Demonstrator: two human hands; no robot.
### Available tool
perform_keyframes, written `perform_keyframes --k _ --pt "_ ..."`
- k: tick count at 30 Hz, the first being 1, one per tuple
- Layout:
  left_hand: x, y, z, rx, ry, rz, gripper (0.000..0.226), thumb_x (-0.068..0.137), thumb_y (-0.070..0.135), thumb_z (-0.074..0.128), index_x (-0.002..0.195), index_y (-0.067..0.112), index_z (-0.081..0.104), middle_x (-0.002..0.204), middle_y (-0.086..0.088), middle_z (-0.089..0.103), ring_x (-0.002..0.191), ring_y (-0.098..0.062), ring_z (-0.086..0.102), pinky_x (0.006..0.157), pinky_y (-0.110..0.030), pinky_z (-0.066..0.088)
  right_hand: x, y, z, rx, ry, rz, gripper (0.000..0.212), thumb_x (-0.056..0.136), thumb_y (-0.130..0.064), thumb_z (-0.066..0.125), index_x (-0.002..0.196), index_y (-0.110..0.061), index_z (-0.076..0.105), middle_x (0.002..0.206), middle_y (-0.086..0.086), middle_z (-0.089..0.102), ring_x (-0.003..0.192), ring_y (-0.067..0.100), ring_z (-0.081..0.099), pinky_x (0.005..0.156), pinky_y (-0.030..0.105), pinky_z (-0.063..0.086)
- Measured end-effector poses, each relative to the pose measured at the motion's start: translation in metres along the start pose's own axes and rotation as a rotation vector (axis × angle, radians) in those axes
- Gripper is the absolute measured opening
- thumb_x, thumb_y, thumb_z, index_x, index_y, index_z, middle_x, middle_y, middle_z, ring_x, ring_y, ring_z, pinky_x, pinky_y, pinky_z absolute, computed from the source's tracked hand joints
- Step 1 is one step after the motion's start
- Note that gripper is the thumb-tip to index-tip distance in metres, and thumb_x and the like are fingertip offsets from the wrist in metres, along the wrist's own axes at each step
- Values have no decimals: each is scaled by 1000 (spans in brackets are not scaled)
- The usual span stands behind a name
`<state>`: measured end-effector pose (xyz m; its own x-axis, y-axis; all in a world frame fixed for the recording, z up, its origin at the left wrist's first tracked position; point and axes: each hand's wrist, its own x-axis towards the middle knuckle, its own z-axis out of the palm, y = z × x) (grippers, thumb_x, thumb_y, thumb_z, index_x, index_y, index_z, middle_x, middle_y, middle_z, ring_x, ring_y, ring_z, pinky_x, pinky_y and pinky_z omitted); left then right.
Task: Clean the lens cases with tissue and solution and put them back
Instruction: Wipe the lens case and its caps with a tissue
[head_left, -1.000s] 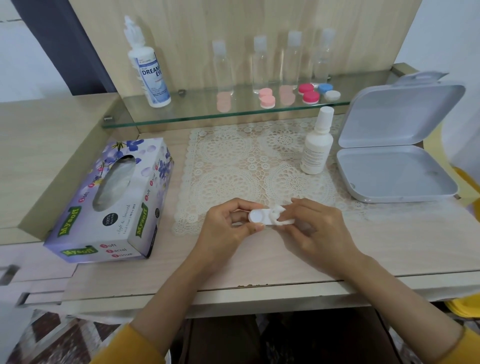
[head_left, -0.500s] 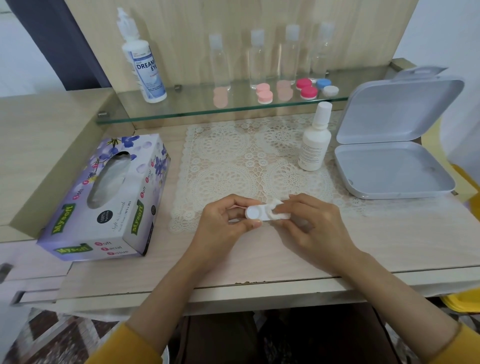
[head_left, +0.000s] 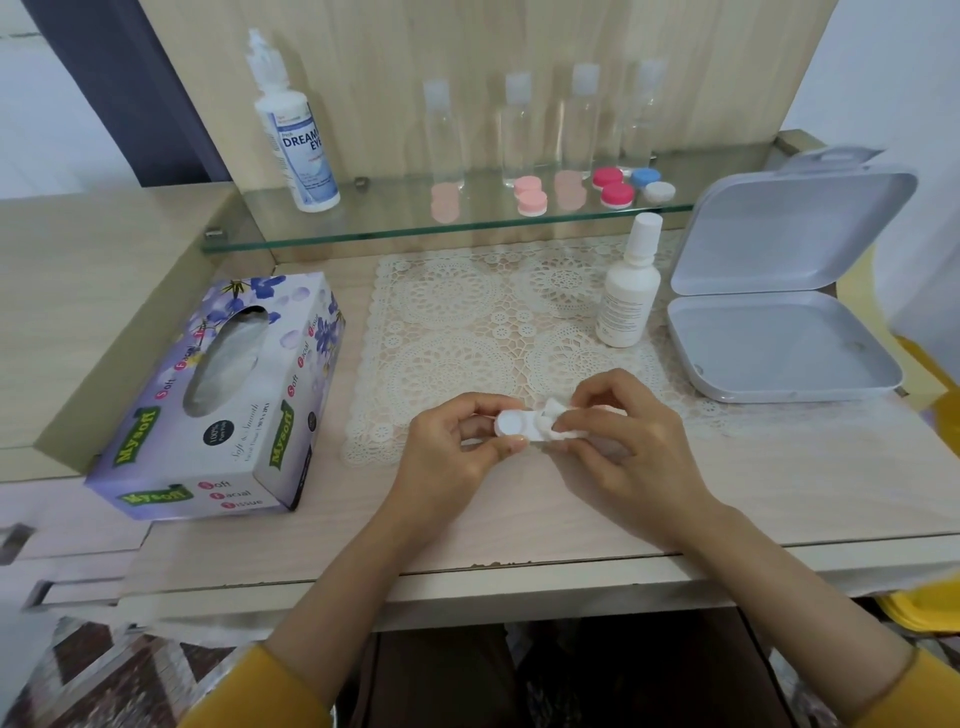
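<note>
A white lens case (head_left: 511, 424) is held just above the front edge of the lace mat. My left hand (head_left: 448, 457) pinches its left capped end. My right hand (head_left: 631, 444) pinches a folded white tissue (head_left: 555, 420) against the case's right half, which the tissue and fingers hide. A white solution bottle (head_left: 627, 291) stands upright at the mat's right edge. On the glass shelf (head_left: 363, 234) lie a pink lens case (head_left: 531, 195), a red one (head_left: 613, 186) and a blue-and-white one (head_left: 652, 184).
A floral tissue box (head_left: 223, 400) lies at the left. An open grey hinged box (head_left: 779, 332) sits at the right, nothing visible inside. A tall Dream Eye bottle (head_left: 296, 130) and several clear bottles (head_left: 517, 130) stand on the shelf. The lace mat (head_left: 467, 322) covers the middle.
Both hands stay in place on the case and tissue. The right fingers have shifted slightly on the tissue; the view has tilted a little.
</note>
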<state>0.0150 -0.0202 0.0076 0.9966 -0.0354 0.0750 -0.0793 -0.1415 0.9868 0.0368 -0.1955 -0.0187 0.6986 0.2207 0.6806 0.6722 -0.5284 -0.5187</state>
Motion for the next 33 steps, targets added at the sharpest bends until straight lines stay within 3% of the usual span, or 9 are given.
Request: perform_keyframes --k 4,10,14,17,22,26,33 --pt "-2 1 1 3 68 25 25 74 -5 69 92 13 65 85 2 68 74 -5 64 69 -13 49 3 -2 -8 58 55 -11 14 79 -16 62 80 -7 73 79 6 64 73 12 59 66 19 45" --pt "-1 1 -3 -5 188 45 26 73 3 72 93 18 63 85 -1 67 71 -7 63 70 -15 50 1 -15 -12 120 15 11 14 75 -22 64 78 -12 73 81 -7 67 75 10 62 69 21 48" --pt "-2 4 -2 -17 185 51 21 72 5 73 90 11 64 85 -3 68 73 -6 63 70 -16 50 3 -14 -9 193 -51 36 13 75 -26 65 78 -18 75 109 -1 63 100 15 60 83 30 49" --pt "-3 6 -2 -33 140 55 20 72 4 72 89 11 63 85 -3 68 75 -10 65 71 -18 51 6 -15 -7 241 -90 41 13 75 -25 65 79 -17 75 124 0 58 112 12 56 91 24 46" --pt "-8 10 1 -146 52 11 24 69 15 69 91 11 62 87 -6 68 80 -14 66 76 -25 54 9 -16 -3 245 -79 25 14 76 -23 65 80 -13 74 107 -3 65 96 3 62 85 16 46" --pt "-11 10 1 -260 -137 -114 42 72 18 71 110 14 55 95 -7 68 90 -18 66 80 -31 55 7 -15 -4 267 -49 83 16 76 -25 64 81 -15 74 101 -5 67 91 1 63 80 19 50" --pt "-15 17 8 -211 26 -148 46 61 23 71 103 11 55 77 -7 65 60 -2 59 54 -11 42 8 -18 -3 360 -37 166 19 74 -27 63 86 -16 73 93 -3 67 85 5 65 71 20 54"
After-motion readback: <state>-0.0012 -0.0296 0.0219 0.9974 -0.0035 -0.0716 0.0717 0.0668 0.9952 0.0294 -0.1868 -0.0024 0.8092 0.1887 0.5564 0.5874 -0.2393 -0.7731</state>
